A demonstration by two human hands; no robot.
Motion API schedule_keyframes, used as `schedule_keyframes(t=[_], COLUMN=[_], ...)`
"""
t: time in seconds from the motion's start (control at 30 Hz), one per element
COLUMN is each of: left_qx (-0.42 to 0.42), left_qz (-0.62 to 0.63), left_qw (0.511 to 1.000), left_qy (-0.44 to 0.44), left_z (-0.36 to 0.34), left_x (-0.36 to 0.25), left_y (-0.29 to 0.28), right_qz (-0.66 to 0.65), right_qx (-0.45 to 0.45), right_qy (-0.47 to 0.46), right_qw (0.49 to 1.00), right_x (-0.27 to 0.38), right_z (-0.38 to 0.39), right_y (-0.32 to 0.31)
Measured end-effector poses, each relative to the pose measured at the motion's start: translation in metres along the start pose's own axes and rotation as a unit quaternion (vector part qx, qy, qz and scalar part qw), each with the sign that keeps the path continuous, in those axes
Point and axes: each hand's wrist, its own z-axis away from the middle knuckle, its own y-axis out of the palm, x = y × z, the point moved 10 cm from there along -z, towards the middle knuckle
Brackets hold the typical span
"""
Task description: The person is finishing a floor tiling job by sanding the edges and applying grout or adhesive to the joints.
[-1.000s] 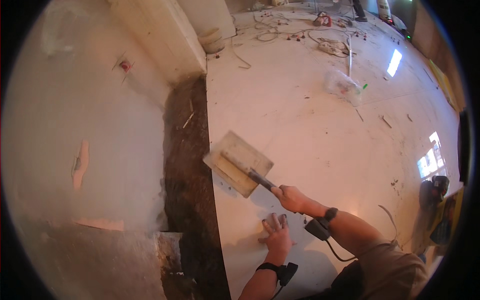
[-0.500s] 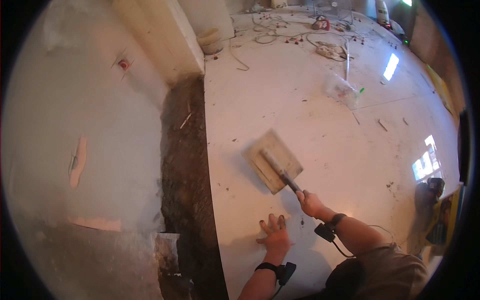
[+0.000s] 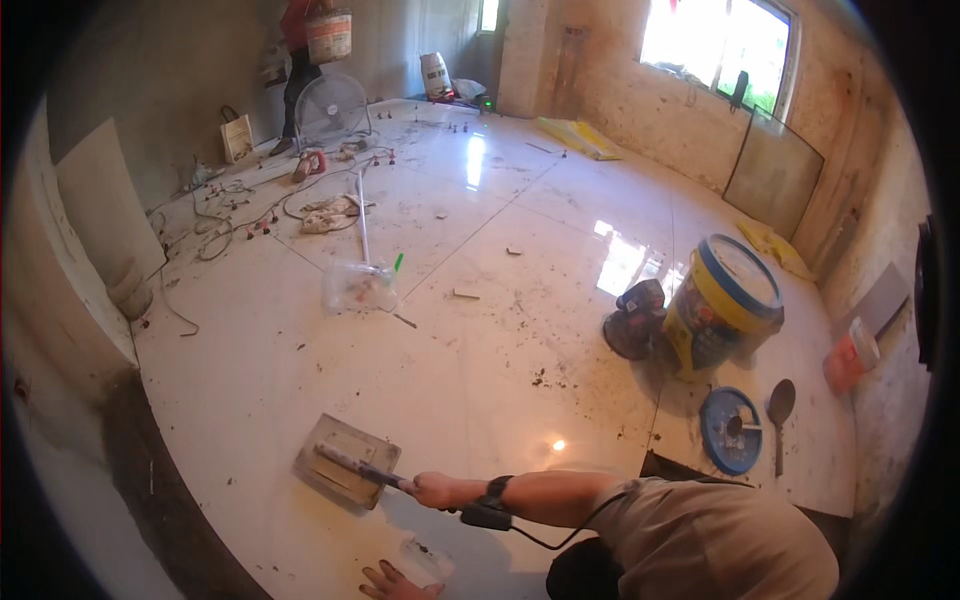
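My right hand (image 3: 431,489) grips the handle of a square flat float (image 3: 330,480), whose plate lies on or just over the glossy white floor tiles (image 3: 500,380). My left hand (image 3: 398,586) is on the tile at the bottom edge, fingers spread, partly cut off, below the float. A small pale smudged patch (image 3: 420,555) shows beside it. A dark bare strip (image 3: 150,450) runs along the wall on the left. To the right of my arm are a blue lid (image 3: 718,448) and a dark flat tool with a handle (image 3: 782,400).
A yellow bucket (image 3: 715,315) and dark power tool (image 3: 630,320) stand right. Ahead are a plastic bag (image 3: 350,285), tangled cords (image 3: 215,225) and a fan (image 3: 330,110). A person (image 3: 298,75) carries a bucket (image 3: 330,38) at back left. A red bucket (image 3: 848,360) sits by the right wall.
The view has swung up and right, showing the far room, window and co-worker. My right hand has shifted the float left relative to my left hand, which stays spread on the floor.
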Motion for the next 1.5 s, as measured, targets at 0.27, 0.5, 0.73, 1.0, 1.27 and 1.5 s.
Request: schedule_keyframes(t=[0.27, 0.5, 0.73, 1.0, 1.27, 1.5], left_qx=[0.079, 0.079, 0.087, -0.006, 0.012, 0.052], left_qz=[0.075, 0.05, 0.093, -0.001, 0.031, -0.011], left_qw=[0.994, 0.995, 0.992, 0.999, 0.999, 0.998], left_qy=[-0.032, -0.038, 0.02, 0.033, 0.028, 0.034], left_z=[0.02, 0.036, 0.036, 0.175, 0.188, 0.176], left_x=[-0.007, -0.001, 0.015, 0.016, 0.025, 0.027], left_y=[-0.039, -0.035, 0.027, 0.067, 0.059, 0.081], right_qz=[0.023, -0.085, -0.125, 0.013, -0.027, -0.029], right_qx=[-0.121, -0.154, -0.074, -0.213, -0.163, -0.115], right_qy=[0.009, -0.044, 0.188, 0.033, -0.043, 0.084], right_qw=[0.992, 0.983, 0.971, 0.976, 0.985, 0.989], right_x=[-0.14, -0.081, -0.179, -0.288, -0.205, -0.238], right_z=[0.073, 0.17, 0.179, 0.258, 0.317, 0.305], right_y=[-0.032, -0.091, -0.074, -0.036, -0.064, -0.056])
